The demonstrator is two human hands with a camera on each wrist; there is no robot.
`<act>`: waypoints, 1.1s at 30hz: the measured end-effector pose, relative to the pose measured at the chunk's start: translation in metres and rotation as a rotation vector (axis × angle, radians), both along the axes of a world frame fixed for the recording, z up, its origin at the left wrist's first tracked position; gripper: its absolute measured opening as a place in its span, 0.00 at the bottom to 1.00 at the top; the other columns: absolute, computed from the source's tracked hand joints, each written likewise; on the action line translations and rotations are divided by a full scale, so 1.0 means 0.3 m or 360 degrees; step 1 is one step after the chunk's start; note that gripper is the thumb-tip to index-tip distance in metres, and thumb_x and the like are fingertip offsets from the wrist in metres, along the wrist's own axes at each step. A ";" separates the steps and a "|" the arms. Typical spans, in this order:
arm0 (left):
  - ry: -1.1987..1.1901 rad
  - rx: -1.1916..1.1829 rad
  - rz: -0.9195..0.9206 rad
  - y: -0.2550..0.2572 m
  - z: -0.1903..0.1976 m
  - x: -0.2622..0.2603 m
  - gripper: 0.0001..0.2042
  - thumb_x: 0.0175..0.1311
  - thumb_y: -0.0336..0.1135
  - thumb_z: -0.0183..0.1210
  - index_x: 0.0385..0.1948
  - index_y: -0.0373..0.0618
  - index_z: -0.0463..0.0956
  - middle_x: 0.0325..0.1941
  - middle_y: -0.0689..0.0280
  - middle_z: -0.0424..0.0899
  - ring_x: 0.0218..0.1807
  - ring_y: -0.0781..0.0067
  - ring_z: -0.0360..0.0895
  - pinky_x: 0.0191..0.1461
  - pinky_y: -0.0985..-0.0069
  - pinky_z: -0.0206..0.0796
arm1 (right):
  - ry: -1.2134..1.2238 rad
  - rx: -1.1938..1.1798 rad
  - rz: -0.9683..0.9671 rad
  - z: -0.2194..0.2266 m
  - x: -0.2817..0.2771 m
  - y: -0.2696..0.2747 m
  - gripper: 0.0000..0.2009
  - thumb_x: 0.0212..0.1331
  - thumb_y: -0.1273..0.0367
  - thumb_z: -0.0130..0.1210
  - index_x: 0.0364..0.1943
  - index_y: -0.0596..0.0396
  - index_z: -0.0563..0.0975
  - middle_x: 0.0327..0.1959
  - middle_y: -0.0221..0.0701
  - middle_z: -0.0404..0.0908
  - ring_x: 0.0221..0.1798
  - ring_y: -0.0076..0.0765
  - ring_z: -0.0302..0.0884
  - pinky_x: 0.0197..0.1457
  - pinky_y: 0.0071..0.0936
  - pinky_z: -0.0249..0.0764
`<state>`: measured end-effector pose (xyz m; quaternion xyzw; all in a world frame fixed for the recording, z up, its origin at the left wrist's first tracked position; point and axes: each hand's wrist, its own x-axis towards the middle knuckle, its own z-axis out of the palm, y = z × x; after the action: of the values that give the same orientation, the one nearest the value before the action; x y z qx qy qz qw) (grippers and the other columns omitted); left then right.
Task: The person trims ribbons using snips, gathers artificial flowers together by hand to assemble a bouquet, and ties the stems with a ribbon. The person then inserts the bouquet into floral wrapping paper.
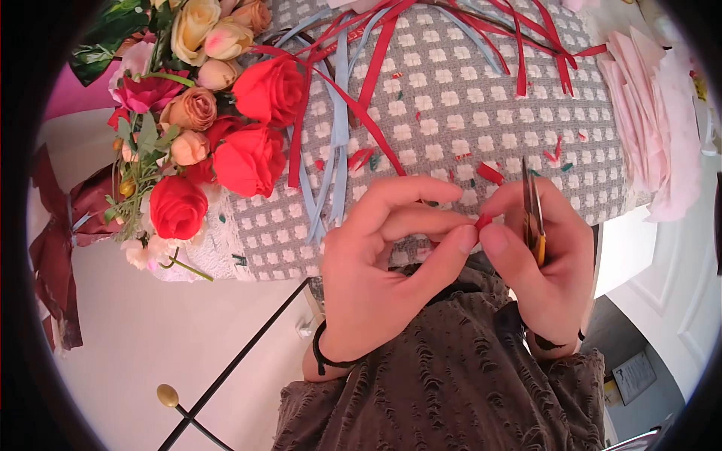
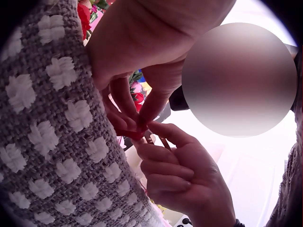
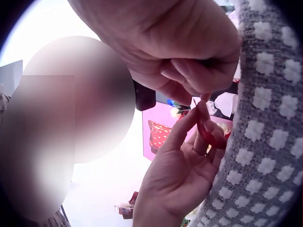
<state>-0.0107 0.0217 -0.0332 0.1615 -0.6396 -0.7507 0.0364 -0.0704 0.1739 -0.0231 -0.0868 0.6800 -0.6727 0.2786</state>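
Observation:
Over the edge of the patterned cloth, my two hands meet fingertip to fingertip. My left hand (image 1: pixel 383 263) pinches a short piece of red ribbon (image 1: pixel 483 222) between thumb and finger. In the right wrist view, the ribbon (image 3: pixel 208 135) runs down along the left fingers. Thumb and forefinger of my right hand (image 1: pixel 553 263) are at the ribbon's other end. That hand also holds small scissors (image 1: pixel 533 218), their blades pointing away from the body and a yellow part showing at the palm; the rest of the handles is hidden by the hand.
Grey-and-white cloth (image 1: pixel 451 83) covers the work surface, scattered with red and green scraps (image 1: pixel 490 174). Long red and blue ribbons (image 1: pixel 340 128) lie at the back. Artificial flowers (image 1: pixel 250 159) are heaped at left. Folded pink sheets (image 1: pixel 639 113) lie at right.

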 end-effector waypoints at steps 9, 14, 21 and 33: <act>0.0051 -0.0034 -0.0041 0.006 -0.005 0.018 0.16 0.55 0.19 0.61 0.46 0.34 0.70 0.36 0.61 0.83 0.41 0.81 0.77 0.48 0.82 0.66 | -0.0172 -0.0025 -0.0126 0.029 0.017 -0.004 0.05 0.61 0.76 0.53 0.38 0.61 0.72 0.20 0.18 0.71 0.24 0.04 0.58 0.25 0.10 0.51; -0.0125 -0.0101 -0.0110 0.002 0.016 0.008 0.12 0.56 0.20 0.61 0.42 0.32 0.75 0.39 0.61 0.83 0.41 0.79 0.78 0.48 0.81 0.67 | -0.0177 -0.0077 -0.0111 0.030 0.008 0.001 0.04 0.61 0.76 0.53 0.37 0.61 0.72 0.21 0.18 0.71 0.24 0.05 0.59 0.25 0.10 0.51; -0.0088 -0.0125 -0.0158 -0.004 0.009 -0.010 0.08 0.56 0.19 0.61 0.37 0.34 0.77 0.35 0.63 0.81 0.39 0.78 0.78 0.45 0.82 0.69 | -0.0047 -0.0127 -0.0052 0.011 -0.004 0.000 0.08 0.63 0.71 0.52 0.39 0.62 0.70 0.20 0.18 0.69 0.23 0.08 0.58 0.25 0.12 0.52; -0.0076 0.0065 0.0004 -0.005 -0.001 -0.005 0.06 0.56 0.18 0.59 0.35 0.33 0.76 0.31 0.62 0.82 0.33 0.78 0.79 0.38 0.82 0.70 | -0.0137 -0.0048 0.0130 -0.059 0.079 -0.003 0.15 0.68 0.63 0.45 0.43 0.64 0.65 0.16 0.30 0.67 0.17 0.22 0.62 0.22 0.24 0.58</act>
<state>-0.0123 0.0202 -0.0335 0.1808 -0.6247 -0.7594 0.0188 -0.0467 0.1729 -0.0407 -0.0898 0.6529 -0.6741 0.3335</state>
